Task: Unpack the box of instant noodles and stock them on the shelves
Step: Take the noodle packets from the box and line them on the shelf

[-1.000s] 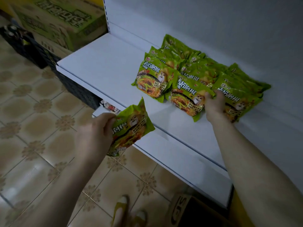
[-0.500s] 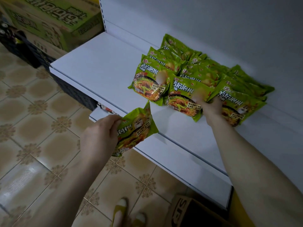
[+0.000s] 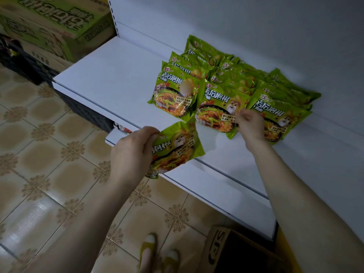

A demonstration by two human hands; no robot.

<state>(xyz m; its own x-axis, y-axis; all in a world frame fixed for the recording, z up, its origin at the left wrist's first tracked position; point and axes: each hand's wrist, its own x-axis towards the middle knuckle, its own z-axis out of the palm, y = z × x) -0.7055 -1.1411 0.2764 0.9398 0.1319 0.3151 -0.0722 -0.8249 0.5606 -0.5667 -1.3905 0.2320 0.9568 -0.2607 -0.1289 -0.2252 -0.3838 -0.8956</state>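
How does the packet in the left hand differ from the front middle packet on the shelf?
The held packet is gripped by the left hand over the shelf's front edge; the front middle packet lies on the shelf against the row behind. The held packet's print slants; the front middle packet's sits nearly level. The right hand is at the front middle packet's edge, not the held packet's. Both share the green wrapper and print.

Green noodle packets point(image 3: 177, 95) lie in three overlapping rows on a white shelf point(image 3: 110, 75), each printed with a noodle bowl and white lettering. The right hand point(image 3: 250, 125) pinches the middle row's front packet point(image 3: 214, 113). The left hand point(image 3: 132, 152) grips a loose packet point(image 3: 177, 148), tilted over the shelf's front edge. A matching green carton point(image 3: 49, 22) stands past the shelf's left end.
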